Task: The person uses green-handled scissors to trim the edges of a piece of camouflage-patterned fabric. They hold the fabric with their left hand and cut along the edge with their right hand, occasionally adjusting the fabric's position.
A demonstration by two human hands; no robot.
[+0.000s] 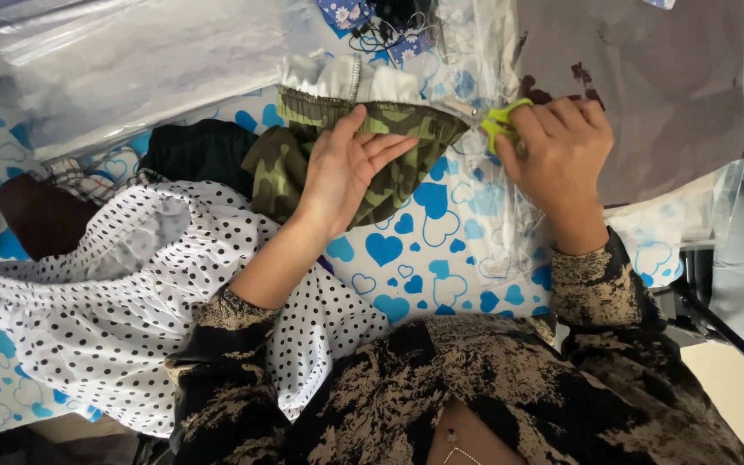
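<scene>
Garment (372,146) between the hands — dotted cloth (122,293) lies, seemingly, left.

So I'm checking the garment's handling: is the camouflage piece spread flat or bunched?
Bunched: the camouflage garment lies gathered in folds under the left hand, not flat.

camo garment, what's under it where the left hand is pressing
The camouflage garment lies on a white cloth with blue hearts, showing around its edges. The left hand and the garment cover whatever lies directly beneath them.
</scene>
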